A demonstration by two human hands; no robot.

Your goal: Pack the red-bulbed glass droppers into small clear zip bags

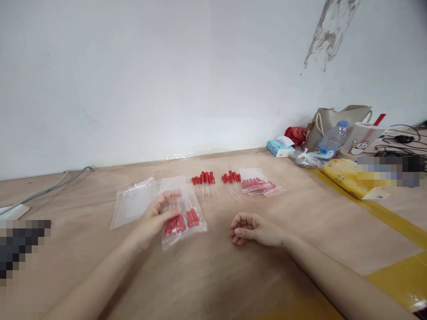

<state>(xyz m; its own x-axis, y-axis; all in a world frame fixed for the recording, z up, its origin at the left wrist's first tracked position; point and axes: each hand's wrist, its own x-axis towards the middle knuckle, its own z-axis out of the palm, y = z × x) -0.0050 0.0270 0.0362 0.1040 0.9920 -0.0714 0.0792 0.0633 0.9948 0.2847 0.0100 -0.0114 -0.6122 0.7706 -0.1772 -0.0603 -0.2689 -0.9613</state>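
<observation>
My left hand [162,215] is closed on a clear plastic bag [199,226], its thumb and fingers over the upper part. Several droppers with red rubber bulbs [192,218] show through the film, bulbs toward me. My right hand [250,229] hovers low over the paper-covered surface, fingers curled in, with nothing visible in them. Beyond my hands lie two groups of loose droppers, one in the middle [204,180] and one to its right [232,178], bulbs pointing away. A flat clear zip bag [131,206] lies left of my left hand.
Filled bags of red-bulbed droppers [256,183] overlap at the right. Farther right are a tissue pack [280,146], a water bottle [333,138], a drink cup [362,138], a yellow package [350,178] and black cables [403,140]. A white wall [167,80] rises behind.
</observation>
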